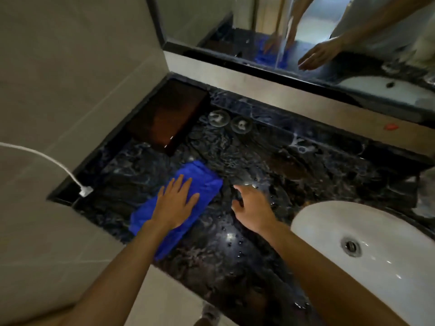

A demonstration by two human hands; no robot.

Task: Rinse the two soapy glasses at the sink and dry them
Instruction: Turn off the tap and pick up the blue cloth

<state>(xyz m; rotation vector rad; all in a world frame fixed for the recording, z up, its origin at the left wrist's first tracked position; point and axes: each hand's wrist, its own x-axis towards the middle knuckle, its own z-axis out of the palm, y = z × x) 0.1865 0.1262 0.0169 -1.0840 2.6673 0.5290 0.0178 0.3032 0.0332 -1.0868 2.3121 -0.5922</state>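
Two clear glasses stand side by side near the back of the dark marble counter (pixel 270 161): the left glass (pixel 218 118) and the right glass (pixel 241 124), each with white foam inside. A blue cloth (pixel 207 180) lies folded on the counter in front of them. My left hand (pixel 176 201) rests flat on the cloth with straight fingers. My right hand (pixel 250 204) hovers just right of the cloth, fingers loosely spread, holding nothing. The white sink (pixel 329 220) sits at the lower right.
A dark brown box (pixel 164 121) sits at the counter's back left corner. A white cable with a plug (pixel 86 191) hangs over the left edge. A mirror (pixel 306 31) runs along the back wall. Water drops dot the counter near the sink.
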